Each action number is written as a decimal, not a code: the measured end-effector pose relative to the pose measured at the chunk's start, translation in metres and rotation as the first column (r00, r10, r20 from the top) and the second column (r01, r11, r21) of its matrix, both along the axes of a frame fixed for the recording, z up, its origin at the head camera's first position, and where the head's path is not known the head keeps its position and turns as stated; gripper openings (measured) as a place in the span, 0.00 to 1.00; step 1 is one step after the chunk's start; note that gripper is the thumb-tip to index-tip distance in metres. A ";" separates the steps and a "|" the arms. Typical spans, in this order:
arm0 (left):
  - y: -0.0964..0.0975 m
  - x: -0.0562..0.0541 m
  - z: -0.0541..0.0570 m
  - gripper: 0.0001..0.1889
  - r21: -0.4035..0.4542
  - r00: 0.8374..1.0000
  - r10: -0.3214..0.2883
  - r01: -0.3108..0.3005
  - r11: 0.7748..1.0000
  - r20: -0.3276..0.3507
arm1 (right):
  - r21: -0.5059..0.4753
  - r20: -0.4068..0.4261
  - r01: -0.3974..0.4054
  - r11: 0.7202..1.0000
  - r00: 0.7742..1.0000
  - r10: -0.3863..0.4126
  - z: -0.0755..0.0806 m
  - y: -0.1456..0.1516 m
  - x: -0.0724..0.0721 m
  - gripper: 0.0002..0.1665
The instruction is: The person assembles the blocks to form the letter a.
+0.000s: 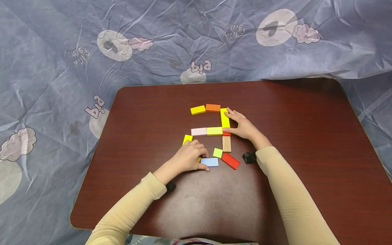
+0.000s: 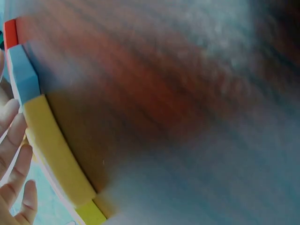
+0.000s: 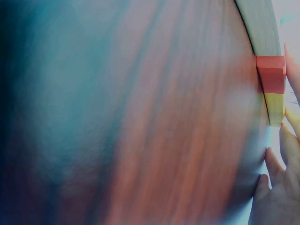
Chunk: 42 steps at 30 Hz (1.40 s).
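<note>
In the head view, my left hand (image 1: 190,156) bends over the lower left of a block outline. Its thumb and index finger lie on either side of the light blue block (image 1: 210,162), pinching its left end. Under the palm, a yellow-orange block (image 2: 58,152) is mostly hidden in the head view. My right hand (image 1: 243,126) reaches in from the right with extended fingers. Its index finger touches the upright yellow block (image 1: 225,117), and the thumb tip lies by the small red block (image 1: 226,133), which the hand partly covers.
Pink (image 1: 199,131) and pale yellow blocks (image 1: 214,131) form the middle row. Yellow (image 1: 197,110) and orange blocks (image 1: 212,108) lie at the top. A wooden block (image 1: 226,144), a green square (image 1: 217,152) and a tilted red block (image 1: 230,161) lie at lower right on the brown table (image 1: 294,163).
</note>
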<state>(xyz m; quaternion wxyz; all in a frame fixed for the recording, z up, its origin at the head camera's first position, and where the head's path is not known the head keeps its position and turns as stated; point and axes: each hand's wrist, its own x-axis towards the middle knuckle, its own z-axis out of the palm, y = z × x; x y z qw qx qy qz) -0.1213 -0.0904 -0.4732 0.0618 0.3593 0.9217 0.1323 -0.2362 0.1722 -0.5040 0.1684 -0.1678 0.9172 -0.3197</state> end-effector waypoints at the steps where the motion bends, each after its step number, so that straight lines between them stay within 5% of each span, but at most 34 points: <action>1: 0.001 0.001 -0.001 0.21 -0.011 1.000 0.002 -0.002 1.000 -0.015 | -0.002 0.001 -0.001 1.000 1.000 0.001 0.000 0.000 0.000 0.50; 7: 0.005 0.003 -0.006 0.18 -0.055 0.997 0.022 -0.026 0.998 -0.080 | -0.005 0.000 -0.005 1.000 1.000 0.005 0.000 -0.001 0.000 0.50; 18: 0.005 0.002 -0.009 0.17 -0.036 0.996 0.068 -0.070 0.997 -0.058 | -0.004 -0.011 -0.001 1.000 1.000 0.001 -0.002 -0.001 -0.001 0.50; 42: 0.010 0.001 -0.009 0.16 -0.024 0.997 0.051 -0.053 0.998 -0.053 | 0.012 -0.006 -0.003 1.000 1.000 0.003 0.001 -0.001 -0.001 0.50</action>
